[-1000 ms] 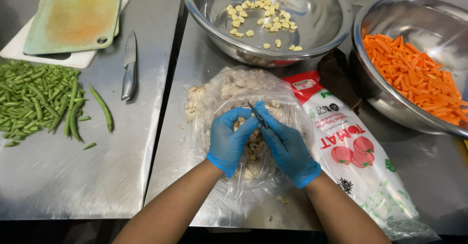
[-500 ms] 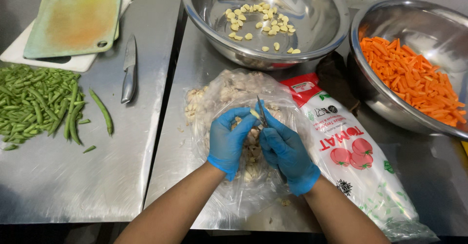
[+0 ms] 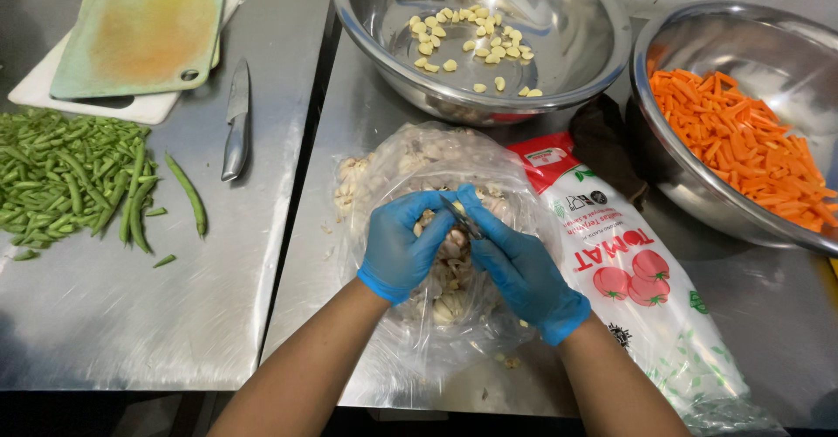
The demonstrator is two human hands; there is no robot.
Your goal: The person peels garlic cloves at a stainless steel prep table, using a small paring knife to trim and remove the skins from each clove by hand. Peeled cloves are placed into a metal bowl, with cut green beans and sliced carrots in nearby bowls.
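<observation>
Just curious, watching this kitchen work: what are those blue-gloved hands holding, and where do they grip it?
The right hand holds a small blade at its lower end. The left hand pinches a garlic clove at its fingertips, above the clear plastic bag.

A single head-worn camera is looking steeply down, almost straight from above, onto a steel worktable (image 3: pixel 131 315), from the person's own standing place at its near edge. It is sitting close: the forearms are entering from the bottom edge and the two gloved hands are landing near the middle of the picture. The far side of the table is being cropped at the top, where a steel bowl (image 3: pixel 611 44) is probably cut off slightly at its rim. No second view is sharing the scene.
</observation>
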